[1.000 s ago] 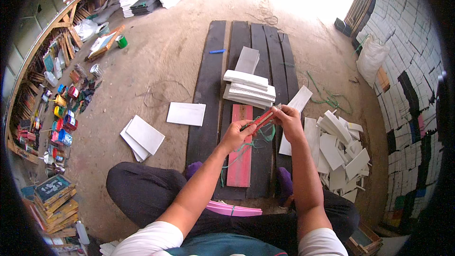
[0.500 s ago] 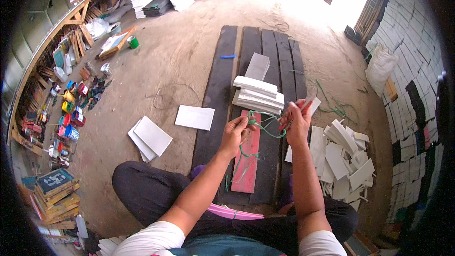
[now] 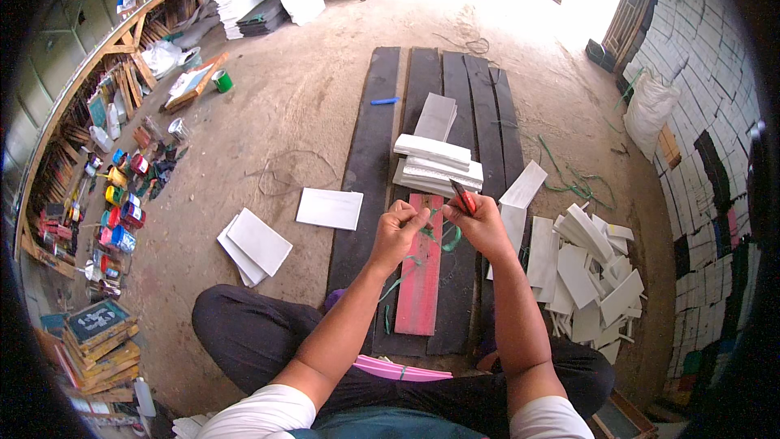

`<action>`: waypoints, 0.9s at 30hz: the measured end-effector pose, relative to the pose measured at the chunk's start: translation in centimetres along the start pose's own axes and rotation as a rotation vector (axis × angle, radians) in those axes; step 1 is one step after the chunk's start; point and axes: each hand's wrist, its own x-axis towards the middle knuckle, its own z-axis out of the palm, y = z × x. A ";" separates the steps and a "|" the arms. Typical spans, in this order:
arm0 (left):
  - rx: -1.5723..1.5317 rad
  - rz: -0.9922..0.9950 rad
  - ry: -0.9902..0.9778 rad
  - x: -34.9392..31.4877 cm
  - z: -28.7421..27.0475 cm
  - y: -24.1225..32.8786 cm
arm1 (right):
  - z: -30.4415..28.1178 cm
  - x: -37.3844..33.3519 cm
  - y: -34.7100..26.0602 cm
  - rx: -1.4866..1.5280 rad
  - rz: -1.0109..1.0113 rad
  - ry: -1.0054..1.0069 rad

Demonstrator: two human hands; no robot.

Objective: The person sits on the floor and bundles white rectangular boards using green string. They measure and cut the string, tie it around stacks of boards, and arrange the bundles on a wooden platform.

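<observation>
My left grip (image 3: 395,233): thumb and fingertips together, pinched on green string (image 3: 452,239). My right grip (image 3: 481,232): clamped around a red-handled tool (image 3: 466,200), dark end pointing up and away from me. String loops between the two and trails down over the left edge of the red plank (image 3: 417,293). Plank lies lengthwise on the black boards (image 3: 370,146), near end close to their near edge. White stack (image 3: 437,166) just past its far end, grey pieces (image 3: 436,118) behind that. Blue piece (image 3: 384,101) toward the boards' far left corner. Floor, off the left edge: white panels (image 3: 329,209). Off the right edge: heap of white offcuts (image 3: 593,276). Pink strips (image 3: 402,368) sit past the near edge, by the lap.
</observation>
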 end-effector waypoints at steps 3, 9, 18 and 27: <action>-0.041 -0.049 -0.018 0.4 0.3 1.0 | -0.4 0.2 0.3 0.011 -0.012 -0.024; -0.137 -0.237 0.055 0.8 -0.6 1.9 | 0.1 0.0 -0.8 -0.129 0.087 0.138; 0.019 -0.079 0.240 1.2 -0.9 3.9 | 1.4 -1.7 -3.7 -0.835 -0.129 0.116; 0.165 0.064 0.230 0.6 -0.2 3.8 | 2.4 -2.7 -5.8 -1.008 -0.171 0.009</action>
